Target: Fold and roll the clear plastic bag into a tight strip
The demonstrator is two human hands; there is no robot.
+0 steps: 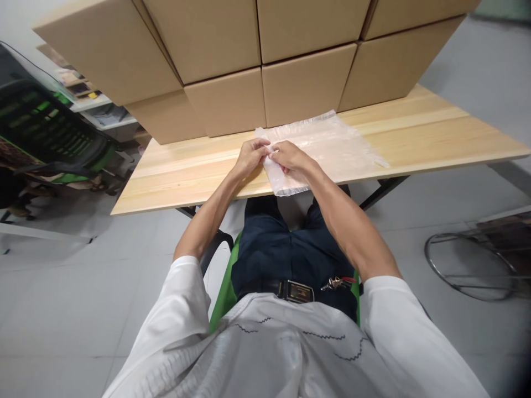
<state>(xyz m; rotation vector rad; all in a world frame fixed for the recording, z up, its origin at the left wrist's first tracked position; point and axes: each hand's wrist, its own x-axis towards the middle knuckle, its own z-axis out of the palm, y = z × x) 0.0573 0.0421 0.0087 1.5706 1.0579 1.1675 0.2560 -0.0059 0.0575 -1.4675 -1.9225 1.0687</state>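
Observation:
A clear, wrinkled plastic bag (336,145) lies flat on the wooden table (435,130), its near corner hanging slightly over the front edge. At the bag's left edge, my left hand (252,155) pinches the plastic with bent fingers. Close beside it, almost touching, my right hand (292,157) is closed on the same edge. The fingertips of both hands meet there, and the exact grip between them is partly hidden.
Cardboard boxes (226,102) stand stacked in two rows along the table's back. A green and black chair (53,127) is at the left. To the right, a round metal-framed stool (448,282) stands on the tiled floor.

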